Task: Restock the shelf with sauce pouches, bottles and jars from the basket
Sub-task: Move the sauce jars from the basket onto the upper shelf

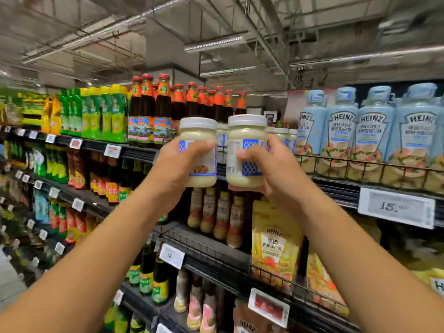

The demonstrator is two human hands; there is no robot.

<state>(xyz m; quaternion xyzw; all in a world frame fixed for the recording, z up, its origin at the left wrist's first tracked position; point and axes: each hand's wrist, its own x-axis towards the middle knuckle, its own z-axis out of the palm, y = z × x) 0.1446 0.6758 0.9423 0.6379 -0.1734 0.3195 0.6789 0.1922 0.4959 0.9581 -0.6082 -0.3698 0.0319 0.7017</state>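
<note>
I hold two jars of pale cream sauce with white lids and blue-and-white labels, raised side by side in front of the top shelf (336,186). My left hand (179,164) grips the left jar (198,133) around its middle. My right hand (271,169) grips the right jar (247,133), thumb on the label and fingers under the base. Behind them, more jars of the same kind (282,135) stand on the top shelf. The basket is out of view.
Dark sauce bottles with red caps (163,111) stand left of the jars, and light blue Heinz bottles (374,131) stand to the right behind a wire rail. Dressing bottles (216,212) and yellow Heinz pouches (276,243) fill the shelf below. A price tag (396,207) hangs at right.
</note>
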